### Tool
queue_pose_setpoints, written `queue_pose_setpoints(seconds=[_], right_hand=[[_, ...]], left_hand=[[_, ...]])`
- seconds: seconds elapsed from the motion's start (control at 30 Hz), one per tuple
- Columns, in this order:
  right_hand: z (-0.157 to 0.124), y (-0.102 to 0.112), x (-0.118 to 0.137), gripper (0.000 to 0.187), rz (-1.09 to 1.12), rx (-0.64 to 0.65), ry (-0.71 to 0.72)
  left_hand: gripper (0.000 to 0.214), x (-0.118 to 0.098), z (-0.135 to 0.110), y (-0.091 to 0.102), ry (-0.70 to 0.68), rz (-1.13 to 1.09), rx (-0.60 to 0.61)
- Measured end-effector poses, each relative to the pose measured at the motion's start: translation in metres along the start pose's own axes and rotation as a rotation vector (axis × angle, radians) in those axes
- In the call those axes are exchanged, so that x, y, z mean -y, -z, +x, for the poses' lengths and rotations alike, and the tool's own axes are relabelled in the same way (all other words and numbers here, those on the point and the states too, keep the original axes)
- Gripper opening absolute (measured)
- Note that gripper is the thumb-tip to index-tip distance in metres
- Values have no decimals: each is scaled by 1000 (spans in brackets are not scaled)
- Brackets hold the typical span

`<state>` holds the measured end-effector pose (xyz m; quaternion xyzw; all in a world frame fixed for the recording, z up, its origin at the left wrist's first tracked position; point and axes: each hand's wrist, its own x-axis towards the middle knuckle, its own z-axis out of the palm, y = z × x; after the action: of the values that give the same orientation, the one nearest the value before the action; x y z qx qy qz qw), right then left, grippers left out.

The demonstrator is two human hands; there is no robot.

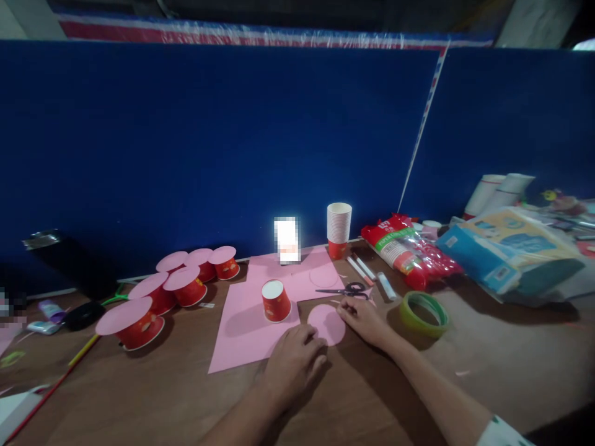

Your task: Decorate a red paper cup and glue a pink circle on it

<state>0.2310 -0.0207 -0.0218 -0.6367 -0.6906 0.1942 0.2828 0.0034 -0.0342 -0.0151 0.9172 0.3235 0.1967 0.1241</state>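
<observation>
A pink paper circle (pixel 329 324) lies between my two hands. My right hand (pixel 361 317) has its fingers bent together at the circle's right edge and holds it there. At its left edge is my left hand (pixel 296 360), fingers loosely curved and thumb apart, with nothing visible in them. Just beyond my left hand, a red paper cup (pixel 276 301) stands upside down on a pink paper sheet (pixel 242 328). Black-handled scissors (pixel 346 290) lie behind my right hand, near a sheet with a drawn circle.
Red cups topped with pink circles (pixel 186 285) stand at left, near a dark bottle (pixel 69 260). Behind are a bright blurred-out item (pixel 287 240) and a cup stack (pixel 339 229). Rightward are markers (pixel 361 269), a glue stick (pixel 386 286), tape (pixel 425 314), a red package (pixel 409 248) and a blue-yellow pack (pixel 506 248).
</observation>
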Motion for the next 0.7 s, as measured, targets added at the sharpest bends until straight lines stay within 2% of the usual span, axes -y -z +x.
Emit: queue_pose_setpoints(seconds=[0.27,0.7], right_hand=[[-4,-3,3,22,-77,-37,2],[-7,-3,9,22,-147,-44,49]], left_hand=[[8,2,-1,-5,12,-6,-17],[7,-1,-1,-1,1,-3,-18]])
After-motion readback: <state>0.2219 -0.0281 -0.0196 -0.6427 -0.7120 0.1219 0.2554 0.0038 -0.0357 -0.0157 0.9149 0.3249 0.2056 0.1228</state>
